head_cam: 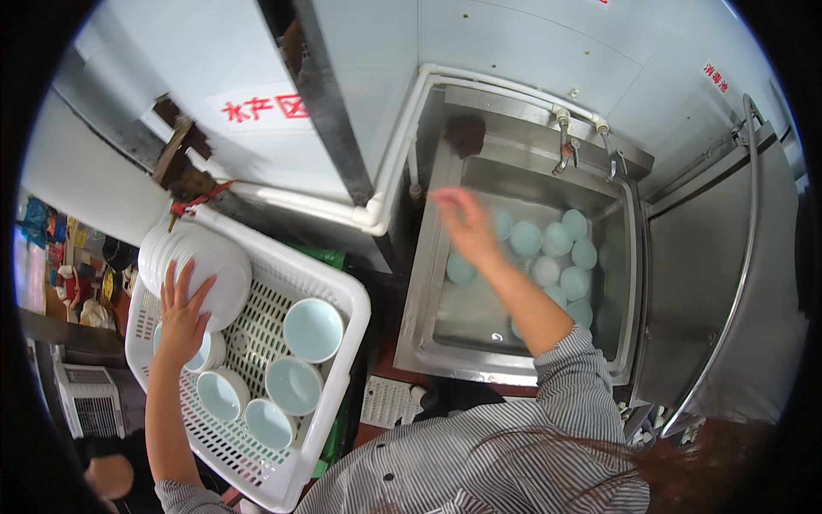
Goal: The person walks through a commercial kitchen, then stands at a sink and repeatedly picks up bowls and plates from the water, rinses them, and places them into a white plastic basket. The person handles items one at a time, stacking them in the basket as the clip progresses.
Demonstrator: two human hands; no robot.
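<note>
My left hand (183, 315) lies with spread fingers against a stack of white plates (221, 276), which leans on edge at the far end of a white plastic basket (334, 392). Several bowls with pale blue insides, such as one bowl (313, 331), stand in the basket below and right of the plates. Over the left part of a stainless steel sink (417, 360) is my right hand (465, 225), blurred, fingers apart, with nothing visible in it. Several pale blue-green bowls (526, 239) sit in the sink's water, some hidden by my right forearm.
Two taps (565, 151) and white pipes (401, 138) run along the wall behind the sink. A dark reddish cloth-like item (465, 135) lies on its back left corner. A steel unit with a curved rail (748, 244) stands right. Another person's arm (109, 477) shows at lower left.
</note>
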